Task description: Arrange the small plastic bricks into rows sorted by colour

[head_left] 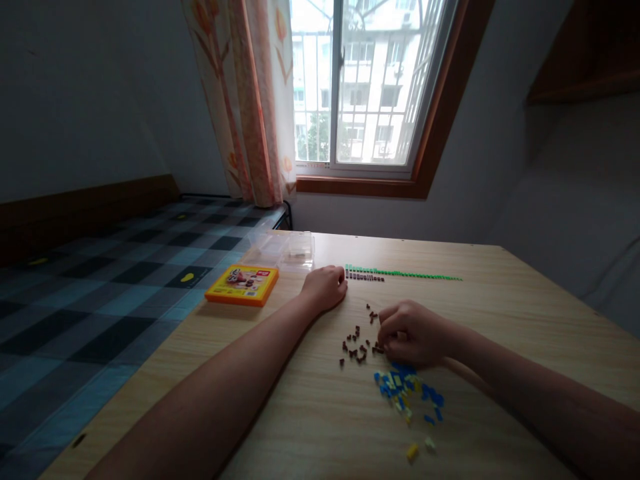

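Observation:
My left hand (326, 288) rests on the table with its fingers curled, at the left end of two rows of small pieces. One is a long row of green pieces (400, 273); the shorter row of brown pieces (365, 276) lies just in front of it. My right hand (409, 332) is down at the loose brown building bricks (357, 353), its fingers bent together at the right edge of that scatter. Whatever its fingertips hold is too small or hidden to make out. Blue and yellow bricks (397, 381) lie in a loose heap nearer to me.
An orange and yellow box (243, 285) lies at the table's left edge, with clear plastic containers (295, 250) behind it. A bed with a checked cover (150, 267) adjoins on the left. A window (375, 87) and a flowered curtain (260, 100) are beyond the table.

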A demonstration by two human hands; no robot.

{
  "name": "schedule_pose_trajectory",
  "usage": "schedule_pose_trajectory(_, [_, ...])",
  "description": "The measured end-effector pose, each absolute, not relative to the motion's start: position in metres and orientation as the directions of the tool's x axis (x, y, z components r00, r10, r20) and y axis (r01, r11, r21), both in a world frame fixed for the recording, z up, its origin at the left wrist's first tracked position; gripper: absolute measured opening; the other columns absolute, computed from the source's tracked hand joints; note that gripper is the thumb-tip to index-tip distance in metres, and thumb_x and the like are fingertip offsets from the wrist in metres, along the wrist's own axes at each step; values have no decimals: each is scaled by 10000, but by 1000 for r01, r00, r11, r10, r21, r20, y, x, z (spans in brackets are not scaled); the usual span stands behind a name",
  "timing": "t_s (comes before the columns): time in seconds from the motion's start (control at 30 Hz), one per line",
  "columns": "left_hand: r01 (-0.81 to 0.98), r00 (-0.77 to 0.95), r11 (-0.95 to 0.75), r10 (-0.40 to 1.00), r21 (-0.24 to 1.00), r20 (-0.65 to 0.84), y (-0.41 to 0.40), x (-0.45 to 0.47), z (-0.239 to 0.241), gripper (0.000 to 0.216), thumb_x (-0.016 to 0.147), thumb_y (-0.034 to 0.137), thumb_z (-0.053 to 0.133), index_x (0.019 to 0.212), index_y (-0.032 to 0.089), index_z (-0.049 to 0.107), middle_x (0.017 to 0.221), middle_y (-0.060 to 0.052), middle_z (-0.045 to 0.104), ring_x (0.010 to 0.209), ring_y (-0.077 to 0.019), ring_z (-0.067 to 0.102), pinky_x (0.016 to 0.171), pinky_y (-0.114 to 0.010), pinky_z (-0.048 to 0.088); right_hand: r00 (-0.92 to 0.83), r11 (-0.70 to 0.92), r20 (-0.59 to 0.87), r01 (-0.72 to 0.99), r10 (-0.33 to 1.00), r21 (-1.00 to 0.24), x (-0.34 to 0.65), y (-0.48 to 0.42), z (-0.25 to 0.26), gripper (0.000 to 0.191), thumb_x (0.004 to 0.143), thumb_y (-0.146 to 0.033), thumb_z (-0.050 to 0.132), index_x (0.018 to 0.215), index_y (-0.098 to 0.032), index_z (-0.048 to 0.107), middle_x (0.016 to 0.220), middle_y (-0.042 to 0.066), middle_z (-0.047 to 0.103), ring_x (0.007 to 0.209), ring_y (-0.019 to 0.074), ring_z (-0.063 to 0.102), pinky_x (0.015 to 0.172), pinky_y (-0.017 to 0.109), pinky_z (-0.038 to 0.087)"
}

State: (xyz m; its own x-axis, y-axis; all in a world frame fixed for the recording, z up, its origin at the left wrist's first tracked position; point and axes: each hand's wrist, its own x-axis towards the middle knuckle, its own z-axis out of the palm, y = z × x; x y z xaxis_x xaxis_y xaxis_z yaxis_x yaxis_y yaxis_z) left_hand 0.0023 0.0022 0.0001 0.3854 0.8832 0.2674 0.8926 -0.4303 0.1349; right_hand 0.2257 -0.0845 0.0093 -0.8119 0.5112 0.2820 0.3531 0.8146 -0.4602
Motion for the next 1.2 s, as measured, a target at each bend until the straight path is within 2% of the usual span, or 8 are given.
schedule_pose_trajectory(0.13, [895,377,-422,890,147,257,1,3,2,211,884,356,476,897,218,635,981,-60,681,871,-200,626,730,-299,461,-790,812,315,358,526,-461,226,-84,11,282,719,-68,541,869,-182,751,719,11,643,548,77,522,510,185,356])
schedule_pose_trajectory(0.27, [895,378,-423,888,141,260,1,3,1,211,883,354,475,894,218,636,976,-59,682,866,-200,627,721,-297,462,-810,812,306,318,501,-489,225,-84,14,201,744,-86,543,805,-158,720,690,11,612,540,76,499,496,183,341])
schedule_pose_trajectory(0.33, [893,384,-429,885,136,265,2,3,0,211,882,353,473,891,217,634,974,-59,682,858,-199,627,710,-295,460,-826,815,282,317,489,-485,224,-85,14,121,773,-133,566,699,-150,660,659,3,569,532,73,471,490,188,324])
schedule_pose_trajectory(0.43, [894,381,-426,885,135,269,2,2,0,216,884,354,467,887,218,634,971,-60,682,854,-202,626,712,-301,462,-833,820,244,358,497,-446,223,-86,13,246,783,-198,614,566,-162,505,627,-16,500,534,70,420,497,199,301])
schedule_pose_trajectory(0.6, [901,362,-406,899,156,246,0,4,3,213,880,354,480,903,219,644,981,-61,683,893,-205,624,751,-303,467,-838,828,206,404,505,-388,228,-80,9,289,759,-191,626,560,-175,417,624,-35,472,538,70,390,508,206,276])
schedule_pose_trajectory(0.87, [894,383,-427,887,138,260,1,3,2,211,880,355,477,887,219,638,971,-56,686,867,-202,629,719,-297,465,-621,749,445,626,646,-214,230,-73,-3,286,865,-275,568,605,-166,524,627,-8,540,536,82,400,537,238,248])
schedule_pose_trajectory(1.0, [892,385,-431,882,138,270,2,3,0,209,878,356,478,883,216,633,969,-57,685,864,-199,629,714,-294,461,-618,770,480,592,622,-236,226,-78,0,301,906,-293,542,632,-167,549,628,0,538,564,96,438,562,241,279])
schedule_pose_trajectory(1.2, [891,391,-435,879,127,272,2,2,0,222,884,360,463,895,223,636,969,-57,686,855,-204,625,714,-300,461,-719,863,478,405,504,-302,216,-91,9,154,883,-239,564,791,-183,676,701,27,586,637,128,519,606,259,350])
